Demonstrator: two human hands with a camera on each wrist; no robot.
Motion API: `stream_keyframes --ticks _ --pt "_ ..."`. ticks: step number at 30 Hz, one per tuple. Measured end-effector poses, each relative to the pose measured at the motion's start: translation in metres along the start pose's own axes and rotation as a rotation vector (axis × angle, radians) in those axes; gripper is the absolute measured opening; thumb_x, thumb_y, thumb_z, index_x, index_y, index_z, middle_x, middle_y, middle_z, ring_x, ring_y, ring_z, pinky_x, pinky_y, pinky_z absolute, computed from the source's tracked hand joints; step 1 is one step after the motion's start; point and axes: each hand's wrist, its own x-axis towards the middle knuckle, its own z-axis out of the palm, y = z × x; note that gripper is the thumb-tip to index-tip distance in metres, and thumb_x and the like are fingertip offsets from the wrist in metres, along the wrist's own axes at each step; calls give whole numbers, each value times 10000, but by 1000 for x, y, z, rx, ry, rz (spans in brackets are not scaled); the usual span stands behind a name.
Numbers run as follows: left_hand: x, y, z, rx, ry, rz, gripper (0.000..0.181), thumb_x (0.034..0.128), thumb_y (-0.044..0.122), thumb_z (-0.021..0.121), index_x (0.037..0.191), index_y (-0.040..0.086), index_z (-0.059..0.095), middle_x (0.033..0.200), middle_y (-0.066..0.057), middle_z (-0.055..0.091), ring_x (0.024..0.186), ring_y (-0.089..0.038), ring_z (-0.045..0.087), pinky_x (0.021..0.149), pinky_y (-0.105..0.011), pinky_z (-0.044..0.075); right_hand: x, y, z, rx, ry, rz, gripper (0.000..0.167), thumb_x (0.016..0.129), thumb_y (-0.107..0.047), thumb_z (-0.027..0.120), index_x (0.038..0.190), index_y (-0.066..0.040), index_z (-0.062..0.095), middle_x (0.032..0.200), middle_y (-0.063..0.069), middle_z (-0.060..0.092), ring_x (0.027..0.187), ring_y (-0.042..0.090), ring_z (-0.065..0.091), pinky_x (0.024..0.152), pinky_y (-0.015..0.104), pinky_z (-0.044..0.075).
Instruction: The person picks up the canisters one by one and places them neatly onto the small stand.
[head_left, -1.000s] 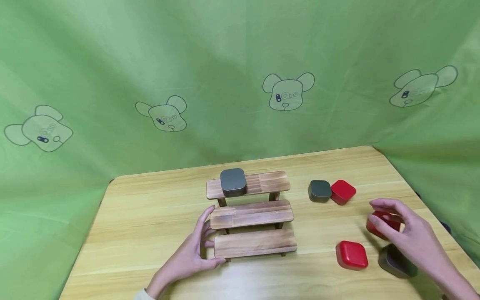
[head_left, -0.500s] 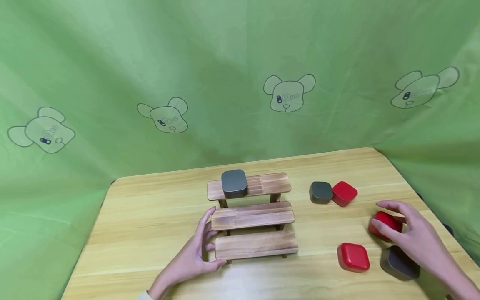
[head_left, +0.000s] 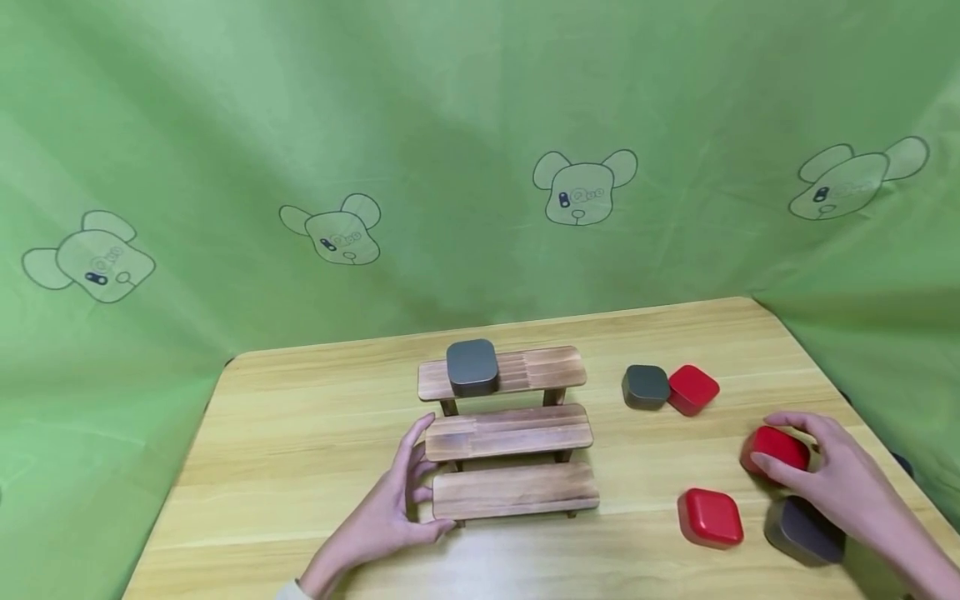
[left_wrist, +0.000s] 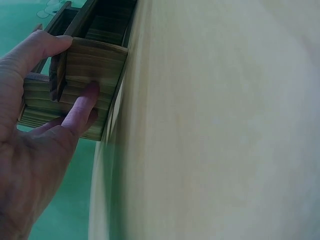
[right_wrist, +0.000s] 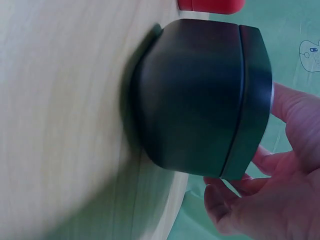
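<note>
In the head view, a three-step wooden stand (head_left: 513,490) sits mid-table, a dark grey rounded box (head_left: 472,365) on its top step. My left hand (head_left: 386,508) grips the stand's left end, thumb at the front of the lowest step. The left wrist view shows a fingertip against the end panel (left_wrist: 97,62). At the right, my right hand (head_left: 847,483) holds a red rounded box (head_left: 780,450) between thumb and index finger. A dark lidded box (right_wrist: 192,97) stands just below that hand and hides much of its fingers in the right wrist view.
Another red box (head_left: 711,517) lies left of the near dark box. Farther back, a dark box (head_left: 646,387) and a red box (head_left: 693,389) touch each other. A green curtain (head_left: 450,167) hangs behind the wooden table (head_left: 300,433).
My right hand has come down and closed around the red box, its thumb now at the box's front. The left hand stays at the stand. The head view has shifted slightly.
</note>
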Motion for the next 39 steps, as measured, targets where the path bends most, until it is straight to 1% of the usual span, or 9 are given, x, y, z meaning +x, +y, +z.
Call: stream_keyframes --ticks 3,11,16,17,24,29,30,36,39 --pt "0 0 0 -9 -5 11 1383 793 -39 936 1749 404 39 1767 -278 120 1516 -448 411 1134 -386 519 1 1 -1 -2 -24 14 588 918 -162 900 1369 53 590 1236 325 599 944 -50 408 623 184 441" --pt "0 -1 0 -9 -5 20 1386 792 -40 935 1755 384 33 1766 -277 129 1511 -450 418 1131 -390 524 3 7 1 26 -54 -11 586 894 -85 903 1338 108 573 1183 293 624 882 -90 433 606 208 498" --pt "0 0 0 -13 5 -16 1414 777 -53 937 1745 434 29 1775 -232 139 1524 -394 420 1136 -383 519 1 11 1 -11 -30 -11 579 882 -98 917 1327 81 592 1156 279 643 863 -80 453 606 188 487" --pt "0 0 1 -14 6 -21 1418 776 -56 937 1743 442 28 1776 -224 145 1525 -385 421 1137 -383 519 1 12 1 -12 -31 -12 580 883 -100 918 1325 84 591 1148 288 642 873 -34 499 603 185 487" --pt "0 -2 0 -11 -1 3 1400 787 -53 933 1749 411 28 1765 -243 190 1520 -417 419 1130 -389 527 -2 18 2 -4 -3 -22 580 848 -32 909 1344 45 619 1185 289 666 880 -122 492 654 112 451" --pt "0 -1 -1 -6 4 -2 1410 783 -51 937 1746 427 26 1774 -217 170 1522 -384 427 1132 -392 526 -2 20 2 4 -17 4 556 871 -49 894 1343 36 613 1240 316 650 901 70 623 659 122 429" --pt "0 -1 -1 -3 7 -6 1412 782 -48 939 1745 434 26 1778 -210 153 1523 -376 428 1133 -390 524 -2 20 2 12 -24 14 547 884 -64 891 1346 29 613 1261 322 643 902 77 628 660 123 429" --pt "0 1 0 12 16 -17 1411 780 -39 943 1742 447 32 1787 -196 107 1522 -370 432 1139 -384 518 -3 19 1 38 -24 55 504 923 -132 884 1339 2 634 1289 335 638 881 -163 478 647 123 433" --pt "0 1 1 14 17 -16 1412 779 -34 945 1743 445 31 1795 -174 61 1525 -373 427 1141 -383 516 -5 17 3 51 4 57 485 920 -123 887 1323 6 650 1282 329 643 889 -210 442 659 81 436"
